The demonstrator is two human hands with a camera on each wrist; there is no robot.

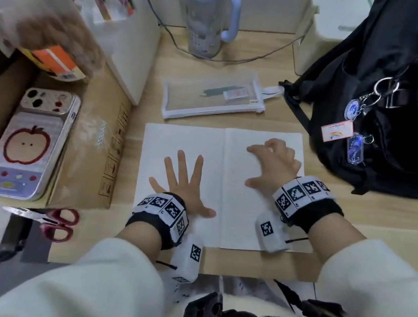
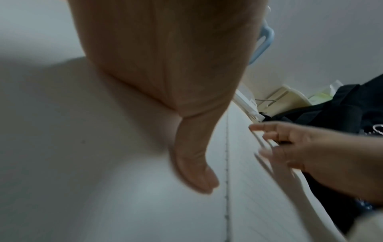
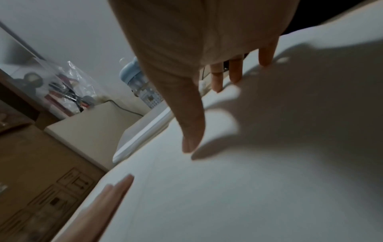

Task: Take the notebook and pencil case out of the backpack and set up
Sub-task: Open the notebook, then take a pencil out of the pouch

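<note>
A white lined notebook (image 1: 218, 157) lies open on the wooden desk (image 1: 389, 219) in front of me. My left hand (image 1: 183, 184) lies flat on its left page, fingers spread and straight. My right hand (image 1: 271, 162) rests over the right page with fingers loosely bent, fingertips (image 3: 217, 83) touching the paper. A clear mesh pencil case (image 1: 211, 94) lies just beyond the notebook, with a dark pen and a small eraser inside. The black backpack (image 1: 384, 114) stands open at the right, key charms hanging from it.
A cardboard box (image 1: 94, 155) at the left carries a phone in an apple case (image 1: 31, 143). Red-handled scissors (image 1: 52, 221) lie near the left front. A pale blue bottle (image 1: 206, 16), white boxes (image 1: 128, 37) and a cable (image 1: 218, 56) stand behind the pencil case.
</note>
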